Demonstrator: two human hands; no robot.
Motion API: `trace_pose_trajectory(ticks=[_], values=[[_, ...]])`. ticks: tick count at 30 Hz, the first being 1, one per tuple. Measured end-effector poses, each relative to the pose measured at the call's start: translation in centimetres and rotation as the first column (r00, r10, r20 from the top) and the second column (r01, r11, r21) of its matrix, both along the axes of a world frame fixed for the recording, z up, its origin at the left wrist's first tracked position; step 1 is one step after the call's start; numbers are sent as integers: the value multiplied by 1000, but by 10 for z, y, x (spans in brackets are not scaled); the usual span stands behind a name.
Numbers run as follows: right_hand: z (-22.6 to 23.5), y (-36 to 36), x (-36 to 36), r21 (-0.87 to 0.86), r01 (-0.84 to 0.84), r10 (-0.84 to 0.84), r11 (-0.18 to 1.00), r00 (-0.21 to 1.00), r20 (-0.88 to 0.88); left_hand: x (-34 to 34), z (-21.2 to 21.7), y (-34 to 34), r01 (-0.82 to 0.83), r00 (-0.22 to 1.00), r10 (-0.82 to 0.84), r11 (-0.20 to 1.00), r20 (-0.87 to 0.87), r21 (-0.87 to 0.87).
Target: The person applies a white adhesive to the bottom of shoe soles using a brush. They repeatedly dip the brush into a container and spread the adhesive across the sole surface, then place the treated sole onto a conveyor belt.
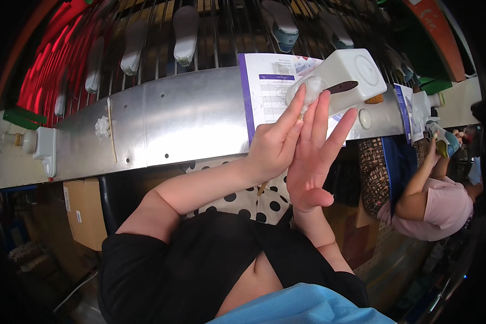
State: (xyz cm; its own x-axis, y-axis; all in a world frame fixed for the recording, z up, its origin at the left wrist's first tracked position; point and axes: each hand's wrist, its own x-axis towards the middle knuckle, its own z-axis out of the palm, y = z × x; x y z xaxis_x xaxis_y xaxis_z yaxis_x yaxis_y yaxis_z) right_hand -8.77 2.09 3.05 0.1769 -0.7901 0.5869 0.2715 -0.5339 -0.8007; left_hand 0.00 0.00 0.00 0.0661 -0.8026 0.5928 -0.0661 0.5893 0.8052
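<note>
A: What sits at the centre of the figure?

B: A small white wad point(311, 89), soft and fibrous like cotton, rounded and slightly translucent. It is pinched at the fingertips of both hands, in front of a white plastic container point(351, 75) on the metal shelf.

A: How are the hands arranged?

B: The left hand point(278, 143) has its fingers loosely curled, with the index finger stretched up to touch the wad. The right hand point(316, 156) is spread flat and open, palm facing left, fingers long and splayed, its upper fingertips against the wad. The two hands touch along the fingers.

A: And the container?

B: A smooth, rounded-corner rectangular tub, tilted, with a dark brown flat handle point(342, 86) poking out beside the wad. Behind it lies a printed paper sheet point(267, 89) with a purple edge.

A: What surface carries these?

B: A brushed metal shelf point(173, 119), curved by the lens, dotted with small holes. On its left part rest a second fluffy white tuft point(102, 127) and a thin wooden stick point(111, 129), well apart from the hands. The stretch between them is bare metal.

A: Beyond the shelf?

B: A rack of dark rods holding grey shoe soles point(186, 32). At the right edge, another person in a pink top point(443, 208) works at the same shelf, well apart.
</note>
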Motion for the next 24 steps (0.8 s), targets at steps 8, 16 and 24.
trace_pose_trajectory(ticks=[8,16,24], values=[[3,-13,-6,154,-52,31,987,991,133,6,-7,13,29,999,-32,995,31,100],[2,7,9,78,-28,16,997,990,143,8,0,1,0,1000,-1,999,21,53],[3,-19,-12,105,-19,-8,994,968,250,1,-20,25,40,991,-39,999,131,-9]])
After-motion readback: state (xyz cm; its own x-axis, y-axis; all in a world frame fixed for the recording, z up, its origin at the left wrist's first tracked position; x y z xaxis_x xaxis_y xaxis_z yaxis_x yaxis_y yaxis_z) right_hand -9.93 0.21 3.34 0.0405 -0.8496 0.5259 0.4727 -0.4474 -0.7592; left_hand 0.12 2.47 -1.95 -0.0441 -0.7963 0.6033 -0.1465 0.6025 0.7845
